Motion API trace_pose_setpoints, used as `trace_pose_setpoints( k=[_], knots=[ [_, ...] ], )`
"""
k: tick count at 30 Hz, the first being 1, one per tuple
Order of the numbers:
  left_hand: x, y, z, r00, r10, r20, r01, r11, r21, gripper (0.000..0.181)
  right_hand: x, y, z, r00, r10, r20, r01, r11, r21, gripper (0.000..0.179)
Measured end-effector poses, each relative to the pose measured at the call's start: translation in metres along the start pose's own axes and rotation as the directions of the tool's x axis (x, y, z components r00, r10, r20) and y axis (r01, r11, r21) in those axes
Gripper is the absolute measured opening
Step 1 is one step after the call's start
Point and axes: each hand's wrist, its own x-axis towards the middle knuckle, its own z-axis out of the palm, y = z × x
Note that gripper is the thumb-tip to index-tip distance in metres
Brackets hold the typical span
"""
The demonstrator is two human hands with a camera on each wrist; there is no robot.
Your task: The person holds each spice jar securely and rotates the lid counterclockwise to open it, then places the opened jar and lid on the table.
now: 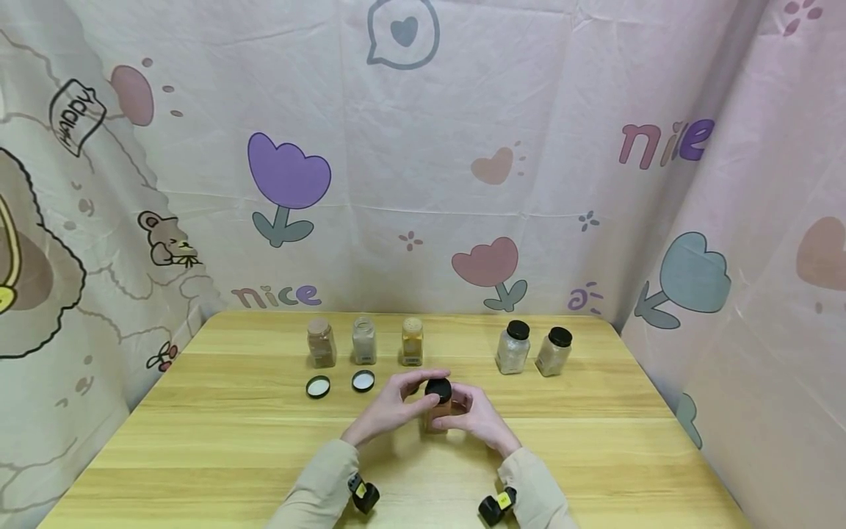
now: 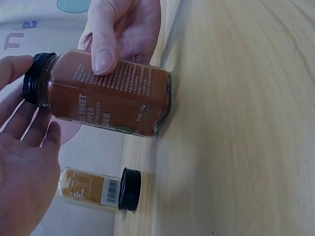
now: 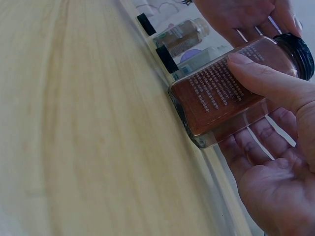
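Red-brown jar (image 2: 110,104) gripped by right hand (image 1: 479,419), left hand (image 1: 393,401) holding its lid (image 1: 439,386), table's side edges (image 1: 675,426) well away

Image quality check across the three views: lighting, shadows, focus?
Head: bright, fairly even light, faint soft shadows on the table; label on the held red-brown jar unreadable. Left wrist: dimmer, cooler tint, scene turned sideways; that jar's larger print partly legible. Right wrist: also dim and tilted; background jars look softer than the held one.
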Motion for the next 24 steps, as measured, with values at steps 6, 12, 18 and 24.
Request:
trace_pose_setpoints(
  k=[6, 12, 18, 24],
  knots=[
    [0.0017, -0.0008, 0.0026, 0.999, 0.005, -0.043, -0.004, 1.000, 0.030, 0.041, 0.0006, 0.0018, 0.0004, 1.000, -0.008, -0.001, 0.008, 1.000, -0.004, 0.047],
    [0.0031, 0.0003, 0.0037, 0.999, -0.019, -0.037, 0.020, 0.999, 0.037, 0.044, 0.0007, 0.0015, -0.0001, 1.000, -0.013, 0.006, 0.013, 1.000, -0.010, 0.048],
    [0.0016, 0.0032, 0.0006, 1.000, -0.005, 0.008, 0.005, 1.000, 0.028, 0.042, 0.0007, 0.0021, -0.0008, 1.000, -0.027, 0.010, 0.027, 1.000, -0.011, 0.049],
    [0.0024, 0.0022, -0.0002, 1.000, -0.003, -0.001, 0.003, 0.999, 0.035, 0.042, 0.0012, -0.0013, -0.0014, 1.000, 0.005, 0.012, -0.004, 0.999, -0.040, 0.051]
  ],
)
